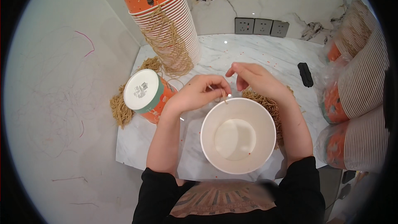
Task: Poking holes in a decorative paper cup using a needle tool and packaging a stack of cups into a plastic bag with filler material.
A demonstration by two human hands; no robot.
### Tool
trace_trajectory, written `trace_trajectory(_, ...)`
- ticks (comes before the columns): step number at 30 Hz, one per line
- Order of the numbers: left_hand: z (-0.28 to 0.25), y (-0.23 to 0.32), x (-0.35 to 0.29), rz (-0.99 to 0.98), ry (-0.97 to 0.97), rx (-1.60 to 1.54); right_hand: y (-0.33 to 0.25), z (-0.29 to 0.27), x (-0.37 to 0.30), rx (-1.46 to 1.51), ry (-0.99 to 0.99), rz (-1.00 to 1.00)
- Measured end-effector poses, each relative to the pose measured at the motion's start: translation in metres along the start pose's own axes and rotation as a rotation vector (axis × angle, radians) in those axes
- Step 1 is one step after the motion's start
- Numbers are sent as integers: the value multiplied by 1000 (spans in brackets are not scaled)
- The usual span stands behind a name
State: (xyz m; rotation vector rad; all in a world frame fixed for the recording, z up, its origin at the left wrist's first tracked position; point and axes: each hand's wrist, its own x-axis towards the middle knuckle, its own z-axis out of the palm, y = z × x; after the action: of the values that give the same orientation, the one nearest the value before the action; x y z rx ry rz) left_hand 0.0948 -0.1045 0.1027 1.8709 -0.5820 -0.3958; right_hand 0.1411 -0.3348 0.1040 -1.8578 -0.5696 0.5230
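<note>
A white round paper bucket (208,141) stands upright in front of me, its mouth facing up. Just beyond its far rim, my left hand (203,91) pinches a short tan cord (225,98) that hangs at the rim. My right hand (257,79) hovers beside it, fingers bent and apart, with nothing visible in them. Under my right wrist lies a heap of tan cords (269,108), partly hidden by the arm and bucket. To the left, an orange and green paper bucket (143,91) rests bottom up, near another pile of tan cords (121,108).
A tall stack of paper buckets (182,25) draped with cords rises at the back left. Plastic-wrapped bucket stacks (365,87) line the right side. A small black object (305,74) lies on the marble counter (232,49). Sockets (262,27) are on the back wall.
</note>
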Motion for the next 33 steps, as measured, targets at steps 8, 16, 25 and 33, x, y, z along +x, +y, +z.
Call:
trace_trajectory(8,6,11,0,173,248,-242,2,23,11,926,-217,139)
trace_trajectory(16,-9,14,-12,129,371,-146,6,-8,15,1254,229,-122)
trace_trajectory(25,-20,10,-18,-161,232,155,2,-79,-20,1283,383,-414)
trace_trajectory(33,4,36,-20,103,433,303,-46,-22,-45,480,0,-165)
